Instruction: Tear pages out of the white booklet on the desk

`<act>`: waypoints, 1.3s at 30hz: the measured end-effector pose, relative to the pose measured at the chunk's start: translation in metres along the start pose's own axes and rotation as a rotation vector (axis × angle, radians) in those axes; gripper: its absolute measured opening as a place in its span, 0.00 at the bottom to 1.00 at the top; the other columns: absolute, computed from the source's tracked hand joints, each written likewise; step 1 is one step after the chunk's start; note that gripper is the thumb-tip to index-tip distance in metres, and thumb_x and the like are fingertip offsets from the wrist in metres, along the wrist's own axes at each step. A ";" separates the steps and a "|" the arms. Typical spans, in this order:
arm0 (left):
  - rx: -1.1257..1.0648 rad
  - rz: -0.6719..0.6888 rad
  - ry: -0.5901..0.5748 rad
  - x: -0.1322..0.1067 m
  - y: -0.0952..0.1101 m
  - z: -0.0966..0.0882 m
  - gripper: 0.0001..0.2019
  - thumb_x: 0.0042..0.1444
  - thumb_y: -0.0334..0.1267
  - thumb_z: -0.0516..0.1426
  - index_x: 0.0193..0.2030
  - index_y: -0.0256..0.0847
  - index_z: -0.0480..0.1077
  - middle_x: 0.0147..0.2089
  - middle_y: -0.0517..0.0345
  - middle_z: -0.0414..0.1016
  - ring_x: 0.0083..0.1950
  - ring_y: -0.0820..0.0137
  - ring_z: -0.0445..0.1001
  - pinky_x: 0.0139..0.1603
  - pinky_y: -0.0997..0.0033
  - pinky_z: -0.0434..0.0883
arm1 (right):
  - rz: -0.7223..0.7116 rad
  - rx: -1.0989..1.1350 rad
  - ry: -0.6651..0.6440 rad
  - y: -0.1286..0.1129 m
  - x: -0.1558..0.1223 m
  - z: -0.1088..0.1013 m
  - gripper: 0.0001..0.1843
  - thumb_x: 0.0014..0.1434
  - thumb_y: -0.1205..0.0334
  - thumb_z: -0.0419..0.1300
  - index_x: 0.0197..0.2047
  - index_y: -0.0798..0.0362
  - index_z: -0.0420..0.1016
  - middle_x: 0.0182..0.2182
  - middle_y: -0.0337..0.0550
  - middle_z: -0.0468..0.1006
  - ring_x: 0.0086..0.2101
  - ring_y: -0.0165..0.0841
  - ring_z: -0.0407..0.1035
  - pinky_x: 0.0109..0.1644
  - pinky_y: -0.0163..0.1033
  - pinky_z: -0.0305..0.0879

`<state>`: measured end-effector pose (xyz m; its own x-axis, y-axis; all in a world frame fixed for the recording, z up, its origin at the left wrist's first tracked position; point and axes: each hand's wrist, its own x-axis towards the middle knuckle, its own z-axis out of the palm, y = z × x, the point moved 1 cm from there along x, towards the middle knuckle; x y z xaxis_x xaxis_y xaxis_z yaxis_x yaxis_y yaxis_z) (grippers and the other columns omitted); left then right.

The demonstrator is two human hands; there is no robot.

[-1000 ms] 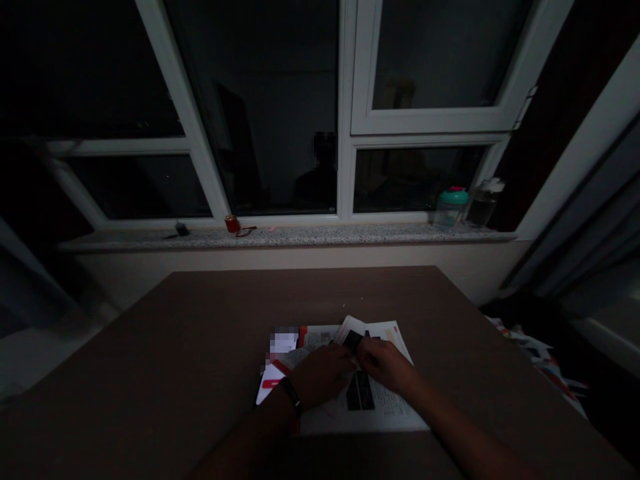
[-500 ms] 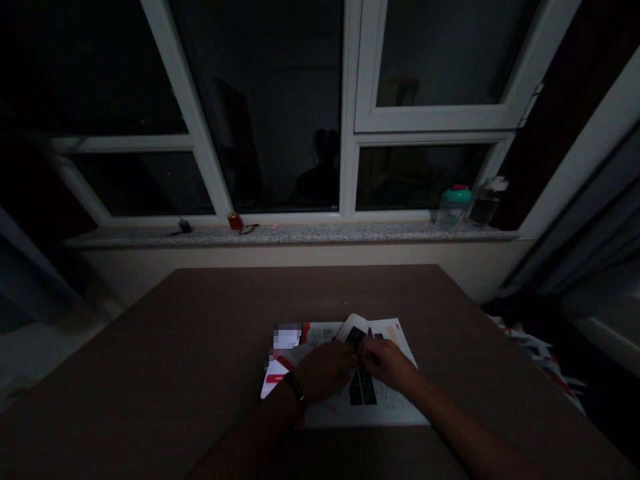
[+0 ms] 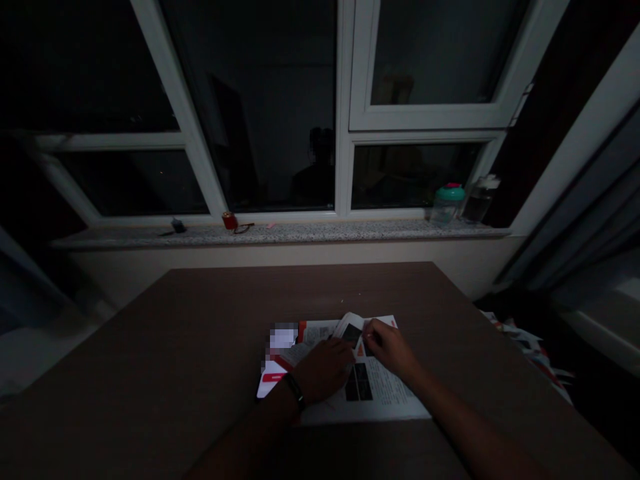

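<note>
Our left hand [image 3: 324, 371] lies loosely curled on an open printed booklet [image 3: 385, 400], gripping nothing we can see, with a black wristband [image 3: 295, 392] at its wrist. Our right hand [image 3: 387, 348] sits at a raised page [image 3: 351, 325]; we cannot tell whether it pinches it. The booklet lies on the brown surface [image 3: 165, 360]. Its print is too dark and small to read, a pixelated patch [image 3: 283, 339] hides one corner, and a red band [image 3: 273, 377] shows no legible words.

Wide passage for the hands [image 3: 325, 372] over the bench [image 3: 150, 347], left of and beyond the open booklet [image 3: 370, 393]; raised page [image 3: 353, 327] in the way, granite windowsill [image 3: 280, 233] well beyond.
</note>
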<state>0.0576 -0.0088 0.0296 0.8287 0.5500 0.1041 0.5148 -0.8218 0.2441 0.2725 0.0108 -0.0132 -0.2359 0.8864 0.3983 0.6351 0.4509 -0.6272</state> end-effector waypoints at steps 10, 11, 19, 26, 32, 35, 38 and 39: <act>0.003 -0.026 -0.009 0.002 0.000 0.003 0.17 0.63 0.30 0.52 0.58 0.43 0.62 0.56 0.52 0.68 0.57 0.61 0.64 0.58 0.59 0.62 | 0.054 0.074 -0.010 0.002 -0.003 -0.006 0.05 0.59 0.65 0.52 0.35 0.52 0.68 0.28 0.37 0.72 0.28 0.30 0.65 0.34 0.33 0.60; 0.004 -0.025 -0.014 0.003 0.000 0.003 0.17 0.63 0.30 0.52 0.58 0.43 0.62 0.56 0.52 0.68 0.57 0.61 0.64 0.57 0.59 0.62 | 0.049 0.082 -0.019 0.002 -0.003 -0.007 0.05 0.60 0.65 0.51 0.36 0.52 0.68 0.28 0.37 0.72 0.29 0.30 0.66 0.34 0.34 0.60; 0.022 0.001 -0.004 0.004 0.004 -0.002 0.14 0.62 0.29 0.54 0.54 0.41 0.66 0.52 0.53 0.68 0.54 0.62 0.64 0.57 0.63 0.62 | 0.045 0.121 -0.020 -0.002 -0.004 -0.007 0.04 0.60 0.63 0.54 0.36 0.52 0.69 0.30 0.39 0.74 0.29 0.30 0.68 0.35 0.34 0.62; 0.015 0.004 0.007 0.004 0.004 0.000 0.12 0.60 0.29 0.55 0.50 0.42 0.67 0.52 0.54 0.67 0.54 0.62 0.64 0.57 0.62 0.62 | 0.026 0.137 -0.005 -0.005 -0.004 -0.005 0.01 0.56 0.66 0.56 0.32 0.52 0.69 0.28 0.38 0.72 0.27 0.29 0.66 0.31 0.33 0.61; 0.000 0.008 0.029 0.002 -0.001 0.007 0.16 0.60 0.29 0.56 0.54 0.42 0.64 0.56 0.54 0.66 0.57 0.62 0.63 0.59 0.61 0.61 | 0.014 0.141 0.000 -0.007 -0.005 -0.006 0.02 0.56 0.66 0.57 0.31 0.51 0.67 0.26 0.36 0.70 0.26 0.29 0.66 0.30 0.32 0.60; 0.012 0.024 0.001 0.002 -0.001 0.006 0.15 0.61 0.30 0.54 0.54 0.42 0.64 0.55 0.52 0.67 0.57 0.61 0.64 0.58 0.59 0.62 | 0.018 0.125 -0.005 -0.007 -0.007 -0.005 0.03 0.56 0.66 0.58 0.31 0.51 0.67 0.25 0.36 0.70 0.25 0.29 0.65 0.30 0.32 0.60; 0.014 0.053 -0.024 0.002 -0.001 0.004 0.13 0.61 0.30 0.54 0.52 0.41 0.65 0.54 0.52 0.68 0.56 0.61 0.66 0.57 0.60 0.62 | -0.010 0.108 -0.007 -0.008 -0.008 -0.003 0.03 0.56 0.65 0.59 0.32 0.51 0.67 0.25 0.36 0.70 0.26 0.29 0.66 0.30 0.32 0.60; 0.013 0.059 -0.027 0.002 0.000 0.004 0.12 0.61 0.30 0.54 0.51 0.42 0.66 0.54 0.52 0.68 0.55 0.61 0.66 0.57 0.60 0.62 | -0.020 0.104 -0.015 -0.009 -0.009 -0.002 0.03 0.56 0.65 0.59 0.32 0.51 0.67 0.25 0.36 0.70 0.26 0.29 0.66 0.30 0.31 0.60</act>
<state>0.0601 -0.0079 0.0260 0.8632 0.4964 0.0916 0.4676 -0.8547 0.2253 0.2706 -0.0013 -0.0094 -0.2593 0.8783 0.4018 0.5505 0.4762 -0.6857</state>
